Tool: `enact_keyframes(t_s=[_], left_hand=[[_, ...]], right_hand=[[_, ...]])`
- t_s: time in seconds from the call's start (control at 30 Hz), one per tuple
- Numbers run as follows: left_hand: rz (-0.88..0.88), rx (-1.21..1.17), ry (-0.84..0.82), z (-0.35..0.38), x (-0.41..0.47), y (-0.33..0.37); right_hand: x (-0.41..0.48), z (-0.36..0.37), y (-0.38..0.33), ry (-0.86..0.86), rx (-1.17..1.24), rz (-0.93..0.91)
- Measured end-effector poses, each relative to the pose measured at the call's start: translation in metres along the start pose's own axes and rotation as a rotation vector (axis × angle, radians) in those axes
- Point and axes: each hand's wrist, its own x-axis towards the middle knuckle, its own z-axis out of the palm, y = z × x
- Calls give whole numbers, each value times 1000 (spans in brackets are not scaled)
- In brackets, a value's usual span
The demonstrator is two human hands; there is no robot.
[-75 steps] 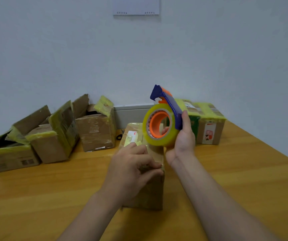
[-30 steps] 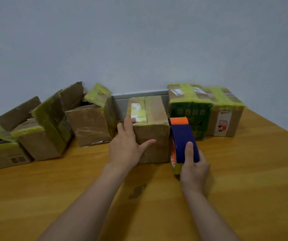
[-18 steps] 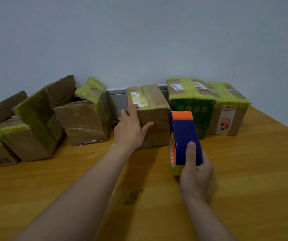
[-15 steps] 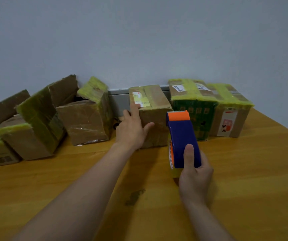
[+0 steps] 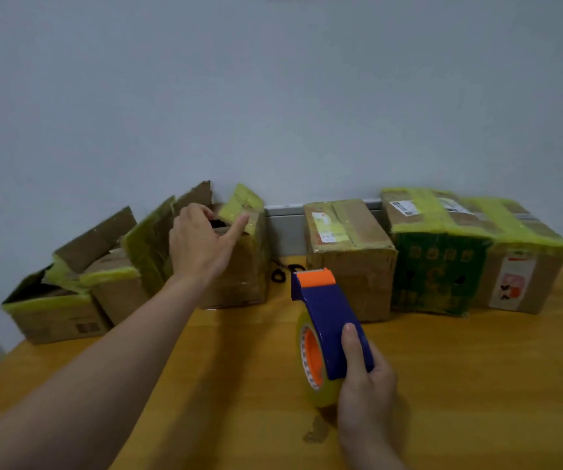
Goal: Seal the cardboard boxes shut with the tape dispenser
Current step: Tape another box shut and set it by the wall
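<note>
A: R hand [image 5: 365,378]?
B: Grips dispenser [image 5: 327,330], thumb on top, lower center, over bench [image 5: 477,385].
A: L hand [image 5: 202,245]?
B: Spread wide, holds nothing, at open box [image 5: 236,273], center-left. Sealed boxes [image 5: 436,266] at right.

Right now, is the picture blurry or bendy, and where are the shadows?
Head view: everything is slightly soft, so the shipping label cannot be read; the wide lens seems to lean the leftmost open box sideways; light is even, no glare; a faint shadow lies on the wooden table beside the left forearm.
</note>
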Motion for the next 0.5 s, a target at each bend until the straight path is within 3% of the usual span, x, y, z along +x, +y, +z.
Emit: enact_keyframes(t_s=[0.13,0.33,0.5], left_hand=[[53,247,-231,22,17,-4],[109,376,-255,46,17,0],[154,403,-290,22,7,4]], right_hand=[[2,8,12,-44,55,33],[9,6,14,-154,71,14],[11,5,15,-151,86,5]])
